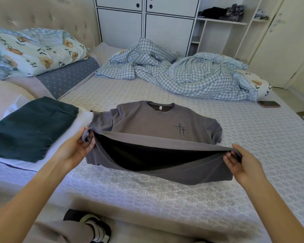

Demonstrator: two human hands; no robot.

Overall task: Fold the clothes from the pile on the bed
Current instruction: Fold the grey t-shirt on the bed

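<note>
On the bed (174,195), covered by a pale patterned quilt, we record a grey sweatshirt (147,120) lying front-up near the middle, neck toward the far side. Its lower hem is lifted off the quilt and stretched open between both hands, showing the dark inside. Our left hand (77,146) grips the hem's left end with fingers curled round bunched cloth; our right hand (242,163) pinches the right end, thumb on top and fingers underneath.

Beyond the sweatshirt, well apart from it, a crumpled blue-checked duvet (182,72) lies across the far side of the bed. At far left, a folded floral quilt (33,51) rests on a dotted blue-grey pillow (67,76). Just beside the left hand, a folded dark green garment (28,128) sits on white fabric (74,130).

The open shelf (223,21) beside the white cupboard (144,20) holds dark and patterned clothing (223,13). A phone (268,104) lies on the quilt at right.

The chest print (180,128) is three thin dark crosses; a small white neck label (155,109) is too small to read.
</note>
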